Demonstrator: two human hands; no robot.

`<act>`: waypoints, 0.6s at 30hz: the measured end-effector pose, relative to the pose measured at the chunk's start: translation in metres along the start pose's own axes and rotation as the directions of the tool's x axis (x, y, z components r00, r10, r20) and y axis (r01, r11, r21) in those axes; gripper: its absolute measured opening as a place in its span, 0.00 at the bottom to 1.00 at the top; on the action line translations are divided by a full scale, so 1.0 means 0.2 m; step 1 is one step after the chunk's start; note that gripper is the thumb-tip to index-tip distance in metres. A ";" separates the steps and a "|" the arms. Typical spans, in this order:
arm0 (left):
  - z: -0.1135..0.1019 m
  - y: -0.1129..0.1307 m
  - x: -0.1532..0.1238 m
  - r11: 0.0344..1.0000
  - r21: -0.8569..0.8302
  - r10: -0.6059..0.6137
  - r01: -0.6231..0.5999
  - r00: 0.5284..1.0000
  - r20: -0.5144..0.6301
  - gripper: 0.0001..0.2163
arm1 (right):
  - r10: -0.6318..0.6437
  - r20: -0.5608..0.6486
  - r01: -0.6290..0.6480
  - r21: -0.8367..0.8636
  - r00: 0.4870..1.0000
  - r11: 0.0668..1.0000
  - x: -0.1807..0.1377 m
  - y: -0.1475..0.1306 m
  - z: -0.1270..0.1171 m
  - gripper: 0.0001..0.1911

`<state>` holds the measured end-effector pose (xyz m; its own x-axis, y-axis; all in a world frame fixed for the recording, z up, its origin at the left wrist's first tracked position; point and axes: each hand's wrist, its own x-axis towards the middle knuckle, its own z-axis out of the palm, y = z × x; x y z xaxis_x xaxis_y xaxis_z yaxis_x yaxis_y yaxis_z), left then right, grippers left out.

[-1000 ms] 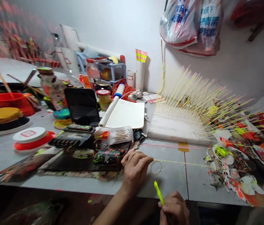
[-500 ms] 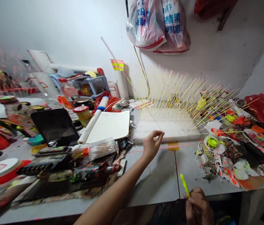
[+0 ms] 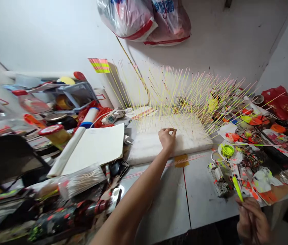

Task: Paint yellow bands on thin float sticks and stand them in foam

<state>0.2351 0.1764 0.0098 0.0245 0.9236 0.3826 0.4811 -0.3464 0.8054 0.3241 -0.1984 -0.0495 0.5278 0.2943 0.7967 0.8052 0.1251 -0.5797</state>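
My left hand (image 3: pixel 168 139) reaches over a white foam block (image 3: pixel 146 148), thumb and forefinger pinched together just above its top. The thin stick in that pinch is hard to pick out from those behind it. Many thin yellow sticks with pink ends (image 3: pixel 166 92) stand in the block, leaning out like a fan. Low at the right, my right hand (image 3: pixel 253 219) is closed around a paintbrush (image 3: pixel 237 189), its bright yellow tip pointing up and left. Most of the brush handle is hidden by the fingers.
Left of the block lie an open notebook (image 3: pixel 95 146), a bag of cotton swabs (image 3: pixel 85 182) and a dark paint-spotted bottle (image 3: pixel 62 217). Paint-smeared scraps and a roll of yellow tape or line (image 3: pixel 227 150) crowd the right. Plastic bags (image 3: pixel 131 20) hang on the wall.
My left hand has moved from the block's front edge to over its top. My right hand, with the paintbrush, has shifted right. The whole view has turned slightly right.
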 end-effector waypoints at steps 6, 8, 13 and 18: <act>0.00 -0.02 0.01 0.997 0.072 -0.014 0.011 0.999 0.052 0.08 | 0.164 -0.146 -0.166 -0.004 0.976 0.986 0.07 0.00 0.00 0.15; 0.00 -0.02 0.01 0.995 0.096 -0.023 0.016 0.997 0.068 0.07 | 0.223 -0.145 -0.224 0.010 0.964 0.974 0.13 -0.01 -0.01 0.15; 0.01 -0.02 0.02 0.990 0.139 -0.035 0.021 0.994 0.103 0.07 | 0.306 -0.052 -0.310 -0.117 0.951 0.943 0.41 0.04 -0.09 0.16; 0.01 -0.04 0.02 0.989 0.147 -0.019 0.001 0.992 0.124 0.09 | 0.303 0.106 -0.263 -0.284 0.947 0.922 0.74 0.18 -0.07 0.22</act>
<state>0.2333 0.1839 0.0048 0.1235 0.9433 0.3082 0.6043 -0.3179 0.7306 0.4346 -0.1628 0.0496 0.7152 0.4171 0.5609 0.6803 -0.2311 -0.6956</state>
